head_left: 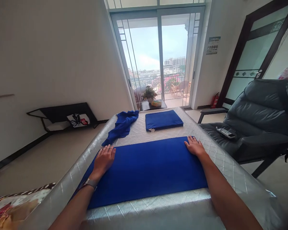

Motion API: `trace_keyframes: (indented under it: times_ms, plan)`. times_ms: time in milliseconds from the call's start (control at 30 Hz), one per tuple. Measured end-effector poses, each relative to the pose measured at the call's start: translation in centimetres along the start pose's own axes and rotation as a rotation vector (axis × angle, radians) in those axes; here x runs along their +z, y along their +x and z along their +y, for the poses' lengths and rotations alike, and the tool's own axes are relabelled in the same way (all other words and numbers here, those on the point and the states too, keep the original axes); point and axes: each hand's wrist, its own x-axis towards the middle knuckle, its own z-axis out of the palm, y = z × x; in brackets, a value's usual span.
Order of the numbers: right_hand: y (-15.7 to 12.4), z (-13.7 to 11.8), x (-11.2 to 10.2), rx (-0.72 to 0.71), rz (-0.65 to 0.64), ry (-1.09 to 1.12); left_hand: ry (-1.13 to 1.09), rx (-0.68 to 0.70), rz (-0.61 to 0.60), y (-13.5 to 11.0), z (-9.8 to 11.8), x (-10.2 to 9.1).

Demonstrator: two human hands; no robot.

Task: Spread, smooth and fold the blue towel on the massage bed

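A blue cloth (148, 169), folded into a long flat rectangle, lies across the near part of a quilted, silvery-white covered surface (177, 199). My left hand (104, 159) rests flat on the cloth's far left corner, fingers stretched out, a watch on the wrist. On the far right corner lies my right hand (194, 146), palm down with its fingers spread. Beyond the cloth sits a neat folded blue stack (163, 120) with a small white tag at its near edge. A crumpled blue cloth (122, 125) trails along the far left edge.
A dark padded armchair (261, 118) holding a grey device (226, 132) stands close on the right. Behind the far end, a small table (144, 104) bears a potted plant (149, 92). A black bench (62, 115) with a bag is along the left wall. Patterned fabric (16, 207) lies at lower left.
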Motion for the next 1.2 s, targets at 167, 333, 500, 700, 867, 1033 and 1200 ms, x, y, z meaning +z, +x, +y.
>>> trace_keyframes:
  times_ms: [167, 333, 500, 700, 867, 1033, 1200]
  plan:
    - [-0.2, -0.6, -0.1, -0.036, 0.056, 0.013, -0.192, 0.260, -0.033, 0.0, 9.5, -1.3]
    - [-2.4, -3.8, -0.8, -0.217, 0.083, 0.044, -0.282, 0.340, -0.165, -0.8, 16.4, -0.6]
    - [-6.6, -10.1, -0.9, -0.487, 0.098, 0.155, -0.284, 0.306, -0.183, -1.4, 17.3, 0.1]
    - [-9.8, -15.9, 0.9, -0.678, 0.062, 0.178, -0.284, 0.380, -0.101, -1.2, 16.5, 1.0]
    - [-9.8, -15.7, 2.1, -0.642, 0.011, 0.110, -0.284, 0.365, -0.077, -1.5, 17.0, 0.6]
    - [-9.9, -15.4, 2.0, -0.630, 0.010, 0.098, -0.250, 0.316, -0.069, -2.3, 16.9, -0.3]
    - [-10.0, -15.5, 1.8, -0.626, 0.006, 0.105, -0.175, 0.265, -0.135, -4.4, 11.1, 0.1]
